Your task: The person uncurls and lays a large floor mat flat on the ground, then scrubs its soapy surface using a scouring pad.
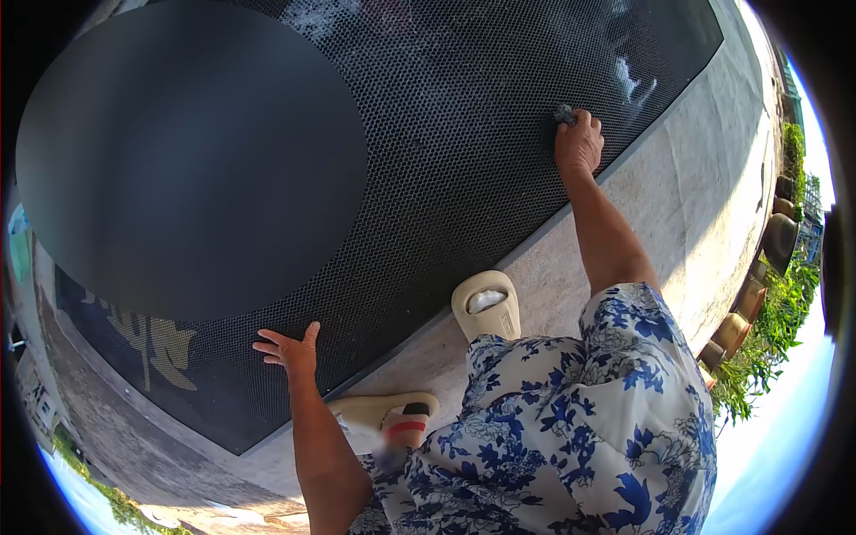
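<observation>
A large dark mat [446, 205] with a honeycomb texture lies on the ground in front of me. My right hand [581, 144] is closed around a grey scouring pad [563, 114], which rests against the mat near its right edge. White suds [628, 80] streak the surface beyond that hand, and more foam [321, 16] shows at the top. My left hand [292, 349] has its fingers spread, over the mat's near left part; whether it presses on the mat I cannot tell. Close by is a pale leaf pattern [165, 352]. A blurred round patch hides much of the mat's left side.
Concrete ground [687, 178] borders the mat. My feet stand at its near edge, in a beige slipper [497, 321] and another beige slipper [370, 408]. Clay pots [733, 334] and green plants [785, 312] line the right side.
</observation>
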`<state>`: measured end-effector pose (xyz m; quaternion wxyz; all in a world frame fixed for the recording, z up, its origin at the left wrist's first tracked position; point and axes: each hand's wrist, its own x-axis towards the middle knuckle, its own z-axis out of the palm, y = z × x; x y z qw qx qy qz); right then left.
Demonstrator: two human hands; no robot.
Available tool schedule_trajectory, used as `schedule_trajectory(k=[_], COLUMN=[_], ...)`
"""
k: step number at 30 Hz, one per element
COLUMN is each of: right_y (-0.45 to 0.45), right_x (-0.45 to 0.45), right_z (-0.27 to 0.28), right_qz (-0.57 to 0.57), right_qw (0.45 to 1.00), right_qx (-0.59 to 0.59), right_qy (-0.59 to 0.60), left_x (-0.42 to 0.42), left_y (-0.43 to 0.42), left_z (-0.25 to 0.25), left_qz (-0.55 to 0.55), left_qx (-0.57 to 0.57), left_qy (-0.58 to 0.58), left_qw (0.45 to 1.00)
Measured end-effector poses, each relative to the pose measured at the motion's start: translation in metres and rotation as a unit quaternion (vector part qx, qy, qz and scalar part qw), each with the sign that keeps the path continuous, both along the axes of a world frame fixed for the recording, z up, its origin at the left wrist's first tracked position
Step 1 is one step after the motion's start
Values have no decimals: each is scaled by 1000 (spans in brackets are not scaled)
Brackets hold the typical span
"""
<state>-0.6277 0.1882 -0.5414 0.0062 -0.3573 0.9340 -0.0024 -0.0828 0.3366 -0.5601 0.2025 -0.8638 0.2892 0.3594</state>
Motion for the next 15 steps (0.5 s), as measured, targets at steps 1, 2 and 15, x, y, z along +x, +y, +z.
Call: schedule_trajectory(k=[1, 2, 15], right_y=[-10, -6, -105], right_x=[17, 43, 34], right_z=[-2, 0, 1], right_qz=[-79, 12, 195], right_qw=[996, 999, 979], right_qx=[-39, -12, 52], right_qy=[-17, -38, -7], left_x=[-3, -1, 1], left_y=[1, 5, 3], left_z=[3, 5, -2], left_qz=[8, 9, -4], left_qx=[1, 2, -4], left_qy=[6, 8, 1], left_qw=[1000, 1000, 1000])
